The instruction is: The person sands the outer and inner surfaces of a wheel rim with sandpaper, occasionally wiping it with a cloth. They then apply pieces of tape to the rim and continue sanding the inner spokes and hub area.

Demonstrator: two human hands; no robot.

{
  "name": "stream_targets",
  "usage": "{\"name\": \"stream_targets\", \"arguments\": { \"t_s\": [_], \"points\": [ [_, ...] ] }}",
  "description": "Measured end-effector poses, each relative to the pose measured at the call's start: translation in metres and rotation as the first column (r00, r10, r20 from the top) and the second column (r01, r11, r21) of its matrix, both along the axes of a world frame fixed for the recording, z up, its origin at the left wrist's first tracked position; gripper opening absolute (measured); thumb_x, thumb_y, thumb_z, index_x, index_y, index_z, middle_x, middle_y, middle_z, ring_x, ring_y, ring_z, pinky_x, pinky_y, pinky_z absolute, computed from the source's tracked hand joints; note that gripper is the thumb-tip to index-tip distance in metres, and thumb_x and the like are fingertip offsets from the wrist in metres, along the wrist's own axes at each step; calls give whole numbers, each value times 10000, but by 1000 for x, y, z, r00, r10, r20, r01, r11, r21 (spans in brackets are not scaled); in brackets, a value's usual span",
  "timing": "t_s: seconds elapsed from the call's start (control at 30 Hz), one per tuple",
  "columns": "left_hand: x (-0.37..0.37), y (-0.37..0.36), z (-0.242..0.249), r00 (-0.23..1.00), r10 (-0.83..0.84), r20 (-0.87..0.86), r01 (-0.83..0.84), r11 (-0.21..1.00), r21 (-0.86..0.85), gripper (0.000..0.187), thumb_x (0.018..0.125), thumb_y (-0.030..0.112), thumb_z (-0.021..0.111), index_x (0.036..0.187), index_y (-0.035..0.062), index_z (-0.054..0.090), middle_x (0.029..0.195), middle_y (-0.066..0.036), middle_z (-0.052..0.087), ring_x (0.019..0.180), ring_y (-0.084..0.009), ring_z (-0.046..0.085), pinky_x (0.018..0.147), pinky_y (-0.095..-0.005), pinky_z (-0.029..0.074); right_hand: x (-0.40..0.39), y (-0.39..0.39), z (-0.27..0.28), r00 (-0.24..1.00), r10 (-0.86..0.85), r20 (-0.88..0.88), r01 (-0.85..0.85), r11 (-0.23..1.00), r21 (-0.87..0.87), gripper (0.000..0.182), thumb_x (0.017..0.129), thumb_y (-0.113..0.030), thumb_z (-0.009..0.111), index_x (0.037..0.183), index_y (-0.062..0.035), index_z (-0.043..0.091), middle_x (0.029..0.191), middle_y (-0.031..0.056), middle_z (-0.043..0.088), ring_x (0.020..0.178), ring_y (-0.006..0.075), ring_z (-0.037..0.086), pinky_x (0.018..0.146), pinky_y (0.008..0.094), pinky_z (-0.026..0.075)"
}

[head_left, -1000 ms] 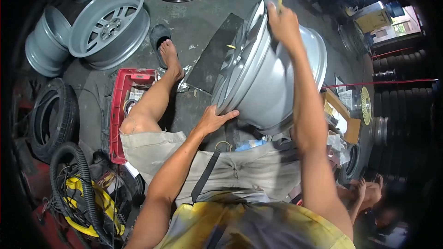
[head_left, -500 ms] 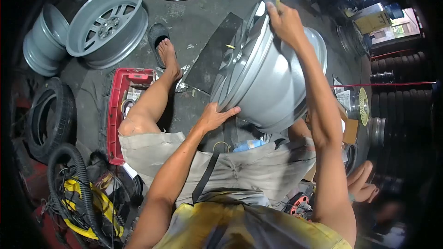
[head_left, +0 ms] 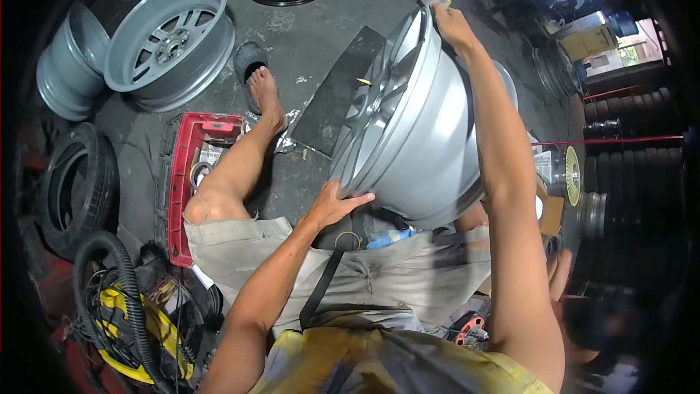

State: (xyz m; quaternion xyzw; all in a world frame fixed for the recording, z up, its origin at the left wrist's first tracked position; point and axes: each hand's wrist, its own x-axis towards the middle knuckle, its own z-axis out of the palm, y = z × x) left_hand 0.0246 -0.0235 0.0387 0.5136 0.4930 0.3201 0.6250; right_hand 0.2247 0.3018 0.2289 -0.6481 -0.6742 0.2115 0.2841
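Note:
A silver alloy wheel (head_left: 430, 131) stands tilted between my legs, its spoked face turned to the left. My left hand (head_left: 333, 206) grips the wheel's lower edge, thumb stretched over the barrel and fingers hidden behind the lip. At the top of the wheel, my right hand (head_left: 453, 27) is closed on a small grey-yellow pad (head_left: 435, 2), pressed at the outer lip. Under the wheel lies a dark flat mat (head_left: 321, 113).
Silver wheels (head_left: 171, 36) lie at the upper left, a loose tyre (head_left: 76, 190) below them. A red crate (head_left: 186, 190) sits beside my knee, near a yellow machine with a black hose (head_left: 131, 299). Tyres (head_left: 627, 168) are stacked at the right, where another person's limb (head_left: 559, 275) shows.
My right hand and the pad have shifted slightly along the wheel's top lip to the right. The wheel has turned or tipped a little, and my left hand has lowered slightly with it.

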Motion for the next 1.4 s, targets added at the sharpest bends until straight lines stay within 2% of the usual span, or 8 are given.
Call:
{"name": "stream_targets", "arguments": {
  "t_s": [0.23,0.47,0.67,0.8,0.83,1.07,1.23,1.4],
  "points": [
    [4,1,4,995,57,-84,-52,997,63,435,788,395,806,971,9,720,852,-78,717,779,-158,645,752,-338,510,-40,-217,-7,916,39,400,-268,801,535,430,937,-130,540,1318,68,519,1313,279,546,1224,444,521,1039,471,426],
    [3,3,5,994,30,-106,-31,999,-8,452,808,408,787,999,4,718,899,-97,719,851,-169,649,816,-332,502,-27,-231,-18,929,95,357,-256,862,437,487,976,-188,483,1398,50,433,1422,253,464,1339,442,410,1121,537,303],
    [8,5,7,997,62,-34,-61,997,42,444,815,409,784,998,10,718,903,-82,717,853,-156,645,803,-314,501,29,-23,-2,928,7,374,-72,985,159,570,980,-385,399,876,97,685,936,356,644,972,509,614,901,529,464],
    [8,8,9,994,75,-75,-67,992,109,431,806,400,795,966,6,724,851,-71,717,775,-149,643,735,-314,508,-27,-159,27,955,-55,290,3,984,176,396,976,-274,477,1190,21,632,1082,260,671,1038,448,615,1002,466,440],
    [9,8,12,992,77,-98,-71,996,58,420,812,390,792,953,1,725,824,-65,714,740,-147,639,707,-316,508,-20,-196,-10,950,83,300,-230,836,499,411,952,-168,525,1337,-25,534,1314,217,579,1209,384,545,1077,494,370],
    [9,-1,-13,988,81,-132,-64,990,126,388,816,328,793,986,-11,708,881,-90,717,812,-147,641,751,-319,503,53,-355,-29,549,34,835,-308,937,164,668,757,64,530,1401,-112,530,1531,69,410,1437,215,352,1180,525,213],
    [9,-5,-20,991,74,-110,-57,987,151,323,807,231,779,992,-18,691,895,-96,713,822,-155,636,759,-322,497,86,-216,33,733,-15,680,-255,921,295,448,900,-246,554,1301,-52,598,1325,144,601,1227,334,561,1152,548,246],
    [9,-9,-17,991,88,-105,-85,996,37,405,753,230,777,1036,-42,677,936,-168,715,857,-247,672,809,-363,506,135,-23,19,725,50,687,36,993,-110,641,957,-498,430,1087,83,666,1077,367,621,1078,500,593,991,500,441]
  ]
}}
